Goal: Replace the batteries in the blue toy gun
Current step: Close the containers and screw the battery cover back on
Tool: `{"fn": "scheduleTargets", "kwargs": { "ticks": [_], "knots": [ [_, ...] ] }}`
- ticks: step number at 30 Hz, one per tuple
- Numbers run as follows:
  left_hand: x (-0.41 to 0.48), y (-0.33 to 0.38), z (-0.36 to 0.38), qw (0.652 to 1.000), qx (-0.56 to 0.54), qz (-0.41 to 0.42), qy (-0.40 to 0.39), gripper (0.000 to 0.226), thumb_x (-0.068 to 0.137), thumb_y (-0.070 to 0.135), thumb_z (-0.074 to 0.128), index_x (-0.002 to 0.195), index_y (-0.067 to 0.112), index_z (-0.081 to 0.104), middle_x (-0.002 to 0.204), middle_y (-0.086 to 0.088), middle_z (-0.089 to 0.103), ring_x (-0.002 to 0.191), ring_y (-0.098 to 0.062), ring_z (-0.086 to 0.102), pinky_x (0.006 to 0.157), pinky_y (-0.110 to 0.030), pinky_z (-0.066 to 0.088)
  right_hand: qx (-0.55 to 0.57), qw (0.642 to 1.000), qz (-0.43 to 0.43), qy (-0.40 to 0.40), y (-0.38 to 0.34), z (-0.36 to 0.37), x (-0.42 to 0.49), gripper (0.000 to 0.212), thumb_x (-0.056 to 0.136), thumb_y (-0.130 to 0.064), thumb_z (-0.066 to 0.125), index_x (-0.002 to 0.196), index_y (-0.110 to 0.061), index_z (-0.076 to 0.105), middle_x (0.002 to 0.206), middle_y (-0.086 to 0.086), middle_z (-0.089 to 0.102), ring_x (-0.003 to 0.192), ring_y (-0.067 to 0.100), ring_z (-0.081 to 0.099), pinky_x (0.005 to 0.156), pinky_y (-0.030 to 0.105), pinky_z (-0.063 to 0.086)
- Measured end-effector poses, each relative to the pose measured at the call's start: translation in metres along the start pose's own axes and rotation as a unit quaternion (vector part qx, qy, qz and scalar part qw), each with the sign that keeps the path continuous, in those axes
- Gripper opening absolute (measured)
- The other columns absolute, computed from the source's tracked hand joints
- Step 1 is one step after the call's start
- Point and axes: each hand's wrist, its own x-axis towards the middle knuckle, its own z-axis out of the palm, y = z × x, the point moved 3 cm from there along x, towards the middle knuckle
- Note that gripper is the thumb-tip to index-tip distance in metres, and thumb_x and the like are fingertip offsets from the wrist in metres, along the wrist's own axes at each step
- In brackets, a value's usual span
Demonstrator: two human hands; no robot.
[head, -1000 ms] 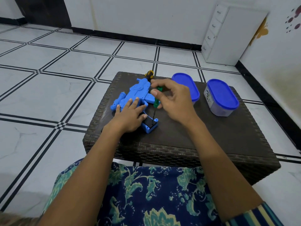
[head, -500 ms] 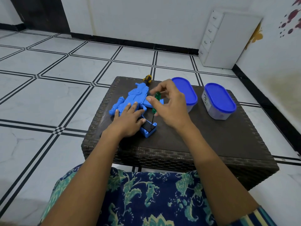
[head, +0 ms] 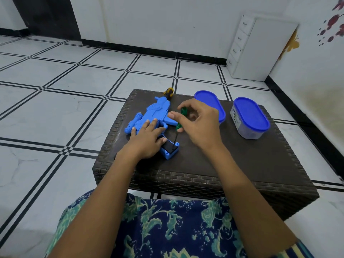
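Nearest to the camera is the person's lap, covered by a dark blue cloth with green leaf pattern, and both bare forearms reach forward over it. In front of the lap stands a dark brown woven bench. On its left part lies the blue toy gun, flat on its side, with the handle pointing toward the person. The left grip rests on the gun's body with straight fingers, pressing it down and not curled around it. The near end of the handle shows a black compartment. The dark shaft of a green screwdriver stands tilted with its tip at this compartment. The right grip is clamped on the green handle, thumb and fingertips pinching it. Behind the gun, at the far edge of the bench, a yellow and black object is partly hidden. To the right are two containers with blue lids, near each other. Beyond is a white tiled floor with black lines, and a white drawer cabinet against the wall
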Motion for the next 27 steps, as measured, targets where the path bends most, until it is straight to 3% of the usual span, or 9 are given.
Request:
{"fn": "scheduleTargets", "kwargs": {
  "ticks": [3, 7, 12, 18, 21, 24, 27],
  "knots": [
    [-0.0006, 0.0005, 0.0004, 1.000, -0.004, 0.001, 0.004, 0.051, 0.101, 0.046, 0.033, 0.150, 0.036, 0.023, 0.163, 0.005, -0.005, 0.149, -0.018, -0.009, 0.115, -0.056, -0.006, 0.012, 0.999, -0.006, -0.036, 0.0002, 0.0066, -0.0017, 0.015, 0.089, -0.017, 0.072, 0.101, -0.011, 0.066, 0.088, 0.007, 0.064, 0.074, 0.020, 0.069, 0.051, 0.035, 0.060],
    [-0.0009, 0.0004, 0.0007, 1.000, -0.006, 0.002, 0.004, 0.051, 0.101, 0.046, 0.033, 0.150, 0.037, 0.023, 0.163, 0.005, -0.005, 0.149, -0.017, -0.009, 0.116, -0.055, -0.006, 0.025, 0.995, 0.007, -0.092, 0.0019, 0.0082, -0.0031, 0.030, 0.094, -0.012, 0.064, 0.124, -0.016, 0.066, 0.099, 0.001, 0.065, 0.072, 0.017, 0.070, 0.059, 0.035, 0.062],
    [-0.0003, -0.0002, 0.0004, 1.000, -0.005, 0.001, 0.001, 0.051, 0.101, 0.047, 0.033, 0.150, 0.037, 0.023, 0.163, 0.005, -0.005, 0.149, -0.017, -0.009, 0.116, -0.055, -0.006, 0.090, 0.987, 0.068, -0.115, 0.0036, 0.0054, -0.0039, 0.036, 0.098, -0.003, 0.052, 0.132, -0.011, 0.060, 0.113, 0.008, 0.065, 0.097, 0.019, 0.070, 0.071, 0.032, 0.062],
    [-0.0004, -0.0004, 0.0003, 1.000, -0.007, -0.001, 0.001, 0.052, 0.101, 0.046, 0.033, 0.151, 0.036, 0.023, 0.163, 0.005, -0.006, 0.149, -0.017, -0.009, 0.116, -0.055, -0.007, 0.012, 1.000, 0.025, 0.000, 0.0037, 0.0011, -0.0033, 0.022, 0.083, -0.017, 0.078, 0.103, -0.013, 0.070, 0.076, -0.002, 0.063, 0.061, 0.012, 0.064, 0.051, 0.031, 0.059],
    [-0.0008, -0.0002, -0.0001, 1.000, -0.005, 0.002, 0.002, 0.051, 0.101, 0.046, 0.033, 0.150, 0.036, 0.024, 0.163, 0.005, -0.005, 0.149, -0.017, -0.009, 0.115, -0.055, -0.006, 0.004, 1.000, -0.017, -0.014, 0.0040, 0.0065, -0.0035, 0.023, 0.086, -0.018, 0.074, 0.107, -0.014, 0.068, 0.090, -0.010, 0.062, 0.085, 0.017, 0.067, 0.063, 0.041, 0.061],
    [-0.0010, 0.0001, 0.0001, 1.000, -0.008, 0.001, 0.001, 0.051, 0.101, 0.046, 0.033, 0.150, 0.036, 0.024, 0.163, 0.005, -0.006, 0.149, -0.017, -0.009, 0.116, -0.055, -0.007, 0.016, 0.998, -0.018, -0.054, 0.0046, 0.0092, -0.0043, 0.033, 0.089, -0.011, 0.069, 0.121, -0.018, 0.067, 0.105, -0.019, 0.061, 0.101, 0.017, 0.066, 0.070, 0.041, 0.061],
    [-0.0007, 0.0004, -0.0002, 1.000, -0.010, 0.001, 0.000, 0.051, 0.101, 0.046, 0.033, 0.150, 0.036, 0.024, 0.163, 0.005, -0.005, 0.149, -0.017, -0.009, 0.115, -0.055, -0.007, 0.047, 0.996, 0.014, -0.074, 0.0047, 0.0067, -0.0048, 0.036, 0.091, 0.000, 0.061, 0.123, -0.015, 0.067, 0.110, -0.004, 0.065, 0.099, 0.020, 0.066, 0.066, 0.033, 0.062]
  ]
}}
